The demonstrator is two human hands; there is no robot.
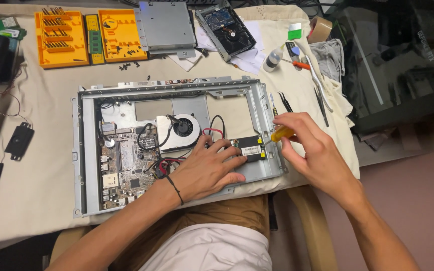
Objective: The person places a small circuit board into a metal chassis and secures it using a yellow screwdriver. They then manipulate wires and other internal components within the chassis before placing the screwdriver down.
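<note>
Two hands at one opened metal chassis

Two hands, both over the right half of a grey metal chassis (pixel 82 150) lying flat on a cloth-covered table (pixel 41 175). Left hand (pixel 208 168) spread flat, palm down, fingers wide, pressing on a small black board (pixel 251 148) inside the chassis near its right wall; nothing gripped. Right hand (pixel 310 148) curled narrow around a yellow-handled screwdriver (pixel 281 133), thumb and fingertips pinching the handle, tip angled down-left toward the black board's right end, just inside the chassis rim.

Held inside the chassis: one round cooling fan (pixel 183 125) at centre with silver heat fins beside it, one populated circuit board (pixel 126 165) filling the lower-left part, red and black wires (pixel 212 131) looping between fan and left hand, one bare rectangular opening at upper right.

Above the chassis, at upper left: two orange trays, the left one (pixel 60 37) filled with rows of driver bits, the right one (pixel 122 35) carrying scattered small black screws; one green memory stick (pixel 93 40) in a yellow holder between them. More loose screws just below the trays. One flat grey metal plate (pixel 164 25) and one hard drive (pixel 225 30) above the chassis centre.

Left of the chassis: two small black speakers (pixel 18 140), wired. Right of the chassis: one roll of tape (pixel 320 29), one small bottle (pixel 273 59), tweezers (pixel 285 102).
</note>
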